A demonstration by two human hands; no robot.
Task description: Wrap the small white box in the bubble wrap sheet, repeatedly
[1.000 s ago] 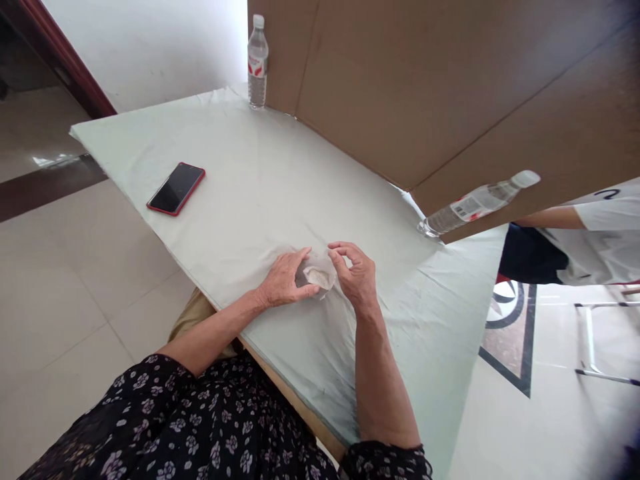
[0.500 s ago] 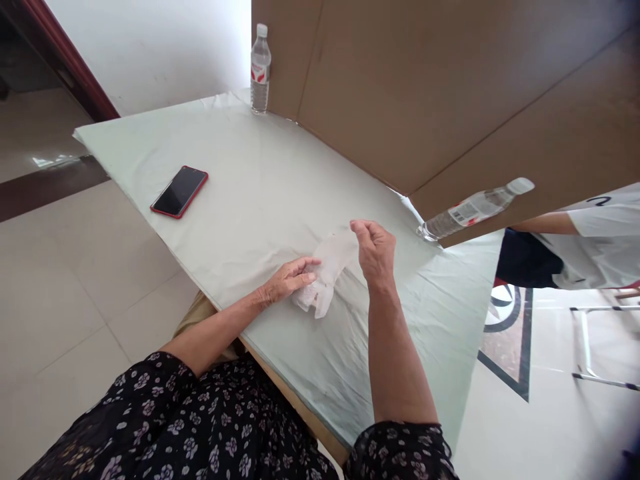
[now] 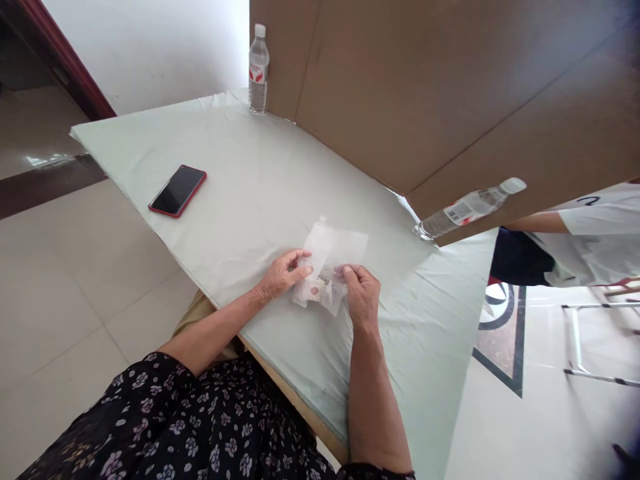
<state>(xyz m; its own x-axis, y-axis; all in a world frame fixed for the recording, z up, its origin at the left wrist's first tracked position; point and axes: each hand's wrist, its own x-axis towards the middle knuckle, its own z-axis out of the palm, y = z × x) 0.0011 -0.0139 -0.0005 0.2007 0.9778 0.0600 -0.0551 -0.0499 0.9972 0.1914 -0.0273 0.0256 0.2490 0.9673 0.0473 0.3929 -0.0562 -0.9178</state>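
A thin, translucent white wrapping sheet (image 3: 325,243) lies partly unfolded on the cloth-covered table in front of me. Between its crumpled near folds shows a small pale item (image 3: 316,291) with a reddish spot; its kind is too small to tell. My left hand (image 3: 284,275) holds the sheet's left side between thumb and fingers. On the other side, my right hand (image 3: 363,290) pinches the sheet's right edge. The sheet's far part spreads flat beyond both hands.
A black phone with a red case (image 3: 178,191) lies at left. A tall brown cardboard panel (image 3: 360,93) stands at the back, with an upright water bottle (image 3: 258,73) and a tilted bottle (image 3: 465,212) against it. Another person's sleeve (image 3: 600,217) shows at right.
My right hand has come down and toward me from its raised position. The sheet has opened out to the right, and the small pale item shows between its folds.
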